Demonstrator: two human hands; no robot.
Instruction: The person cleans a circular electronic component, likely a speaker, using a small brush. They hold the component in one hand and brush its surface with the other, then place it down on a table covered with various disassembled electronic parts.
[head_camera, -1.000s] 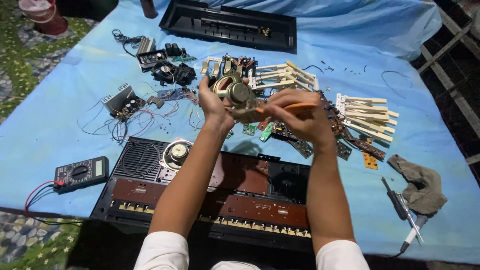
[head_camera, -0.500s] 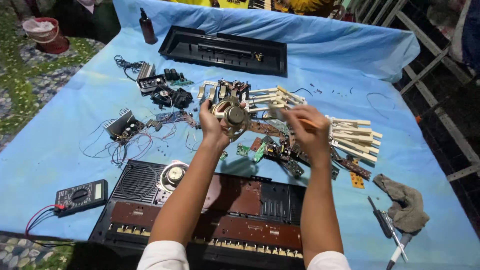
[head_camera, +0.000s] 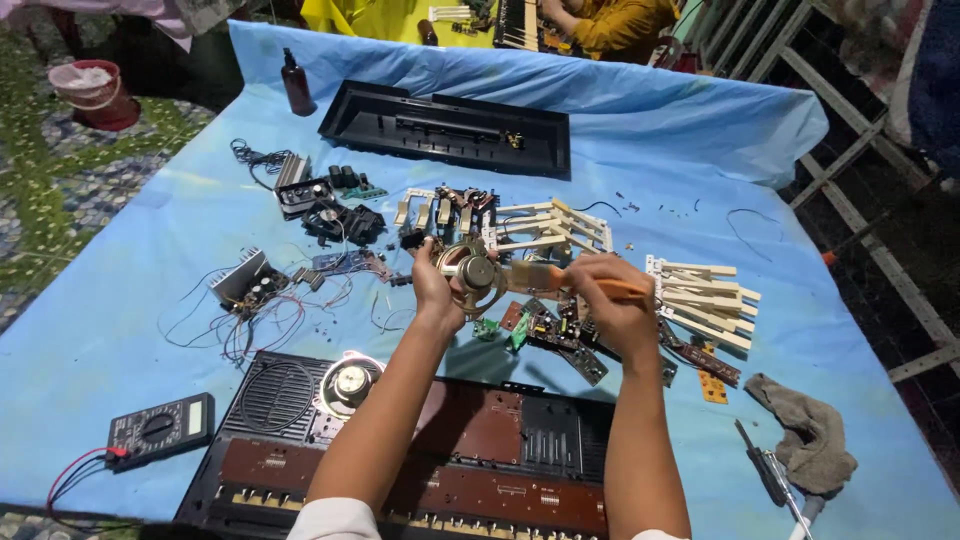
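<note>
My left hand (head_camera: 432, 288) holds a small round loudspeaker (head_camera: 473, 273) up above the blue-covered table (head_camera: 120, 290), its metal magnet facing me. My right hand (head_camera: 612, 300) grips an orange-handled brush (head_camera: 570, 281), and the pale bristles touch the speaker's right side. Under both hands lie green circuit boards (head_camera: 545, 330) and loose parts. Off-white keyboard keys (head_camera: 705, 295) sit in rows just right of my right hand.
An opened keyboard chassis (head_camera: 480, 450) with a second speaker (head_camera: 350, 383) lies at the near edge. A multimeter (head_camera: 160, 428) is at left, a grey rag (head_camera: 812, 430) and soldering iron (head_camera: 765, 470) at right. A black case shell (head_camera: 445, 128) and brown bottle (head_camera: 296, 84) stand far back.
The view has tilted up, showing more of the far table. My right hand has brought the brush back against the speaker, which my left hand keeps holding.
</note>
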